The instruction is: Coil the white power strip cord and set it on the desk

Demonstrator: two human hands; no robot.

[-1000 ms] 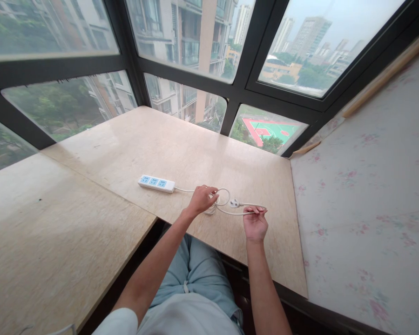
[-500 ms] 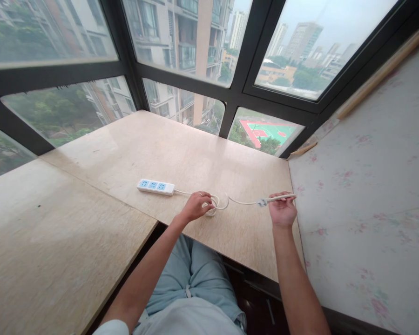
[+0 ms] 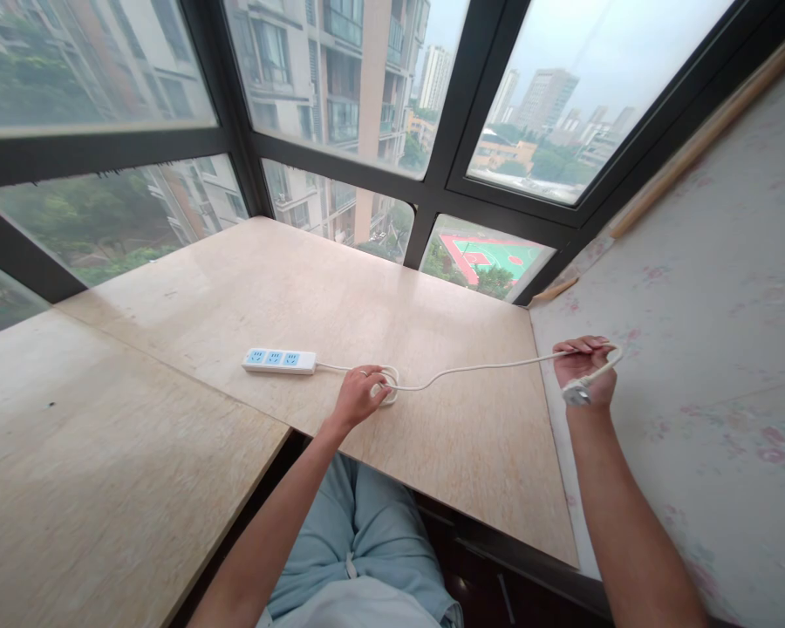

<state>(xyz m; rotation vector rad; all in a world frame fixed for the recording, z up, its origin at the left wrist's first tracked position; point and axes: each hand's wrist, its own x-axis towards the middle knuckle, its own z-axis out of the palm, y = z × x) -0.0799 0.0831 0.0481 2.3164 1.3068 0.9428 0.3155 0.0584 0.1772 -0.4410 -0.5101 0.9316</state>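
The long white plastic power strip [image 3: 279, 361] lay on the beige countertop [image 3: 445, 453], pointing toward my nearer left hand [image 3: 361, 395], which pinched its coiled white cable [image 3: 484, 365]; right of the strip, my right hand [image 3: 585, 368] gripped the cable near its pale plug [image 3: 576, 392].

The left forearm [image 3: 268, 522] angles forward and inward, with the left hand [image 3: 358, 397] low in front of the torso, back uppermost and digits curled; fingertip closure appears partial but is not fully resolved at this size. The right forearm [image 3: 628, 515] reaches outward to the right, with the right hand [image 3: 587, 366] palm-side toward the body and its fingers [image 3: 586, 342] folded inward.
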